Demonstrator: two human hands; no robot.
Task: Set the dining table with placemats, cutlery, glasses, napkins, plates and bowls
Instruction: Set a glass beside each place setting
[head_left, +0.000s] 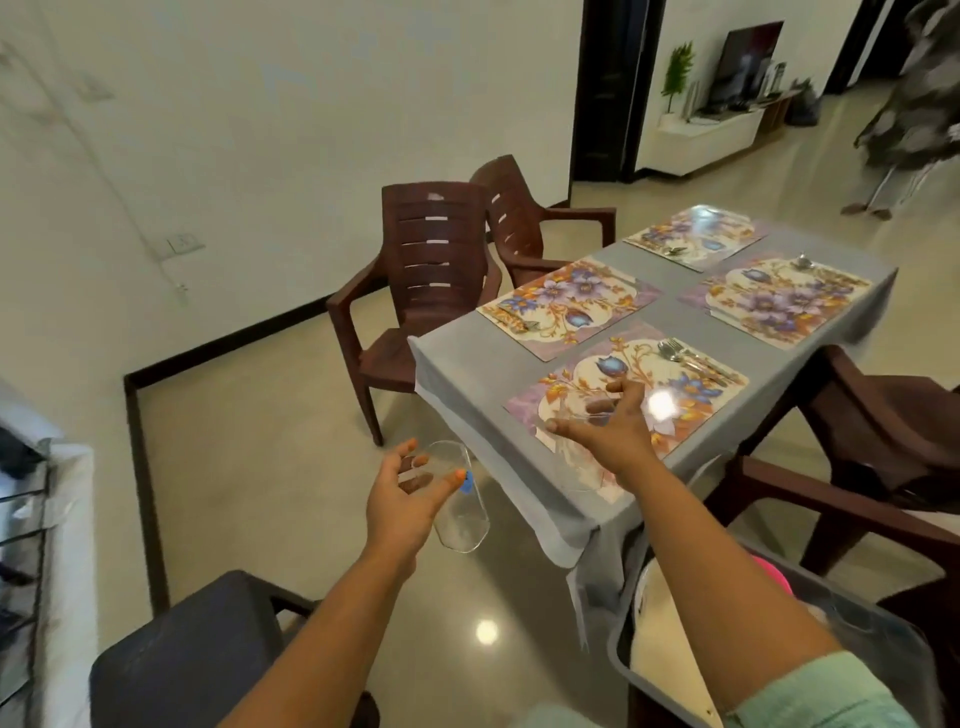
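My left hand (408, 493) grips a clear drinking glass (460, 512) with a small blue sticker, held over the floor left of the table corner. My right hand (605, 428) grips a second clear glass (579, 457) above the near floral placemat (691, 395). A fork and spoon (685, 356) lie on that mat's far side. Three more floral placemats (566, 306) cover the grey tablecloth (467, 374), with cutlery on the far ones.
Brown plastic chairs (421, 280) stand at the table's left side and another (883, 447) at the right. A grey bin (769, 639) with white items sits below my right arm. A dark chair (197, 649) is at the lower left.
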